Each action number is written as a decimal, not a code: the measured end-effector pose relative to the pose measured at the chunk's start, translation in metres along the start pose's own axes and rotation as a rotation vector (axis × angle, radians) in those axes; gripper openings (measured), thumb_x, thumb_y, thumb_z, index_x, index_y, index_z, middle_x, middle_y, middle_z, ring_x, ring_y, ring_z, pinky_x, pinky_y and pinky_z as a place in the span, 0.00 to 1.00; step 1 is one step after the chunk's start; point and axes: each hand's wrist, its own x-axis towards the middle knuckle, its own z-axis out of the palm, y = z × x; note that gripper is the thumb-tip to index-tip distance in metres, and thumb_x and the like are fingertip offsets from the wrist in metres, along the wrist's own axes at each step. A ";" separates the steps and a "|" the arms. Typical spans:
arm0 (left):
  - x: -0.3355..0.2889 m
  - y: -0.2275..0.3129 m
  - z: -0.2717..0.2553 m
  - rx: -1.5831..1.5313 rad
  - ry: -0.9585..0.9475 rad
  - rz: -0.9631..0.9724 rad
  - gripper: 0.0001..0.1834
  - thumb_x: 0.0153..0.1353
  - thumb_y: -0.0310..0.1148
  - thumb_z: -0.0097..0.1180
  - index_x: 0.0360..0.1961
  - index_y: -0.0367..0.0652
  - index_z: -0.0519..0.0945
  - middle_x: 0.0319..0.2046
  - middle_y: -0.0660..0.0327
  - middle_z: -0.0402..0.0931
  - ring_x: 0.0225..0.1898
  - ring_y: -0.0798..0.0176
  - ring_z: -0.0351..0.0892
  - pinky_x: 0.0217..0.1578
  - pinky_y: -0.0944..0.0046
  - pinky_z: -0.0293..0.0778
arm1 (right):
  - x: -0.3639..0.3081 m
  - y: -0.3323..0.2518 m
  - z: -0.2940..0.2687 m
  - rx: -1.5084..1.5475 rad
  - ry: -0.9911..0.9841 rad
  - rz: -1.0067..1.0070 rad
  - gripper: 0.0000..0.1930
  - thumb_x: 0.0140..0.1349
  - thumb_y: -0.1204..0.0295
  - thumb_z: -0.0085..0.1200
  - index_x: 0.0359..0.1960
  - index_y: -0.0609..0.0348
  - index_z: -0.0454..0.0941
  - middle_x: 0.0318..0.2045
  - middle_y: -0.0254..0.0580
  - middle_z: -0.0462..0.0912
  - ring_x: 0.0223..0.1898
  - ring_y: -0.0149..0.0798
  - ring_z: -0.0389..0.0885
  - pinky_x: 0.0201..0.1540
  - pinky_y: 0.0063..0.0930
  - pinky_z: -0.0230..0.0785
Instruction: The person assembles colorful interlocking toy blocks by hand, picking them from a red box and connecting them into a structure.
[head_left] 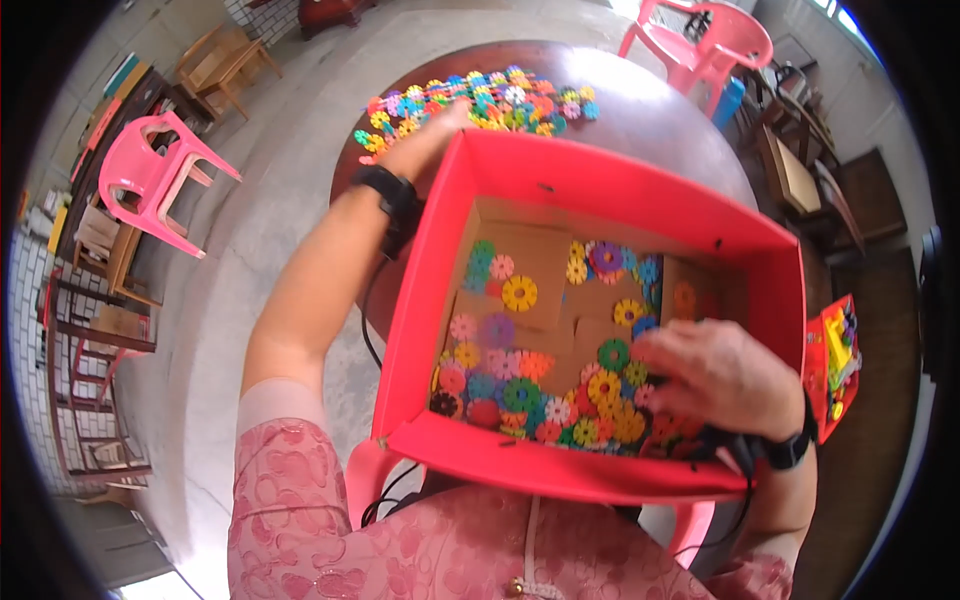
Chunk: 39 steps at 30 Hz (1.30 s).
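A red cardboard box (pixel 615 165) with a brown inside is tilted toward me in front of my body. Flower-shaped plastic discs (pixel 520 395) in many colours lie in it, mostly along the near side. My right hand (pixel 725 375) is inside the box at the right, over the discs; its fingers are smeared by motion, so a hold cannot be made out. Reaching along the box's left side, my left hand (pixel 445 122) is at the far left corner. The box wall hides its fingers. Just beyond it, more flower discs (pixel 515 95) are heaped on the round table.
The dark round table (pixel 690 150) stands beyond the box. Pink plastic chairs stand at the left (pixel 150 180) and the far right (pixel 705 45). A red tray (pixel 832 365) of colourful pieces is at the right. Black cables (pixel 385 495) hang near my body.
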 end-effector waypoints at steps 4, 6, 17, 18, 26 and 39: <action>0.014 0.036 -0.015 0.646 0.218 0.309 0.26 0.57 0.33 0.55 0.57 0.40 0.69 0.40 0.60 0.76 0.38 0.66 0.74 0.37 0.65 0.73 | -0.004 0.021 0.002 0.046 0.143 0.076 0.18 0.51 0.70 0.60 0.43 0.62 0.71 0.28 0.51 0.75 0.33 0.53 0.76 0.36 0.41 0.70; -0.006 0.064 -0.022 0.749 0.201 0.522 0.23 0.58 0.33 0.54 0.56 0.40 0.70 0.38 0.60 0.76 0.37 0.66 0.75 0.35 0.64 0.74 | -0.004 0.023 0.000 0.091 0.218 0.038 0.17 0.52 0.71 0.60 0.43 0.61 0.73 0.28 0.52 0.77 0.33 0.54 0.77 0.36 0.41 0.70; -0.122 0.113 0.171 0.902 -0.327 0.888 0.24 0.54 0.39 0.58 0.51 0.40 0.75 0.40 0.52 0.79 0.38 0.59 0.80 0.43 0.61 0.75 | -0.002 0.030 0.001 0.111 0.278 0.049 0.13 0.53 0.76 0.57 0.41 0.62 0.72 0.24 0.45 0.77 0.25 0.44 0.76 0.29 0.33 0.67; -0.133 0.110 0.176 1.035 -0.269 0.942 0.22 0.55 0.41 0.58 0.49 0.42 0.77 0.38 0.53 0.80 0.37 0.59 0.80 0.42 0.61 0.76 | -0.001 0.029 0.002 0.080 0.291 -0.018 0.13 0.53 0.76 0.57 0.41 0.63 0.72 0.24 0.45 0.77 0.26 0.44 0.76 0.30 0.33 0.67; -0.164 0.154 0.156 0.495 -0.814 1.040 0.19 0.60 0.37 0.55 0.48 0.35 0.75 0.35 0.56 0.76 0.39 0.63 0.75 0.41 0.67 0.73 | 0.029 0.015 -0.014 -0.038 -0.050 0.050 0.16 0.52 0.71 0.60 0.42 0.62 0.74 0.28 0.50 0.77 0.34 0.49 0.77 0.39 0.40 0.67; -0.213 0.092 0.193 -0.257 -0.677 0.542 0.18 0.56 0.30 0.52 0.47 0.35 0.69 0.33 0.60 0.76 0.35 0.61 0.77 0.35 0.61 0.73 | 0.053 0.087 0.026 -0.226 -0.121 0.315 0.23 0.51 0.69 0.57 0.52 0.57 0.73 0.44 0.53 0.78 0.52 0.51 0.74 0.55 0.41 0.66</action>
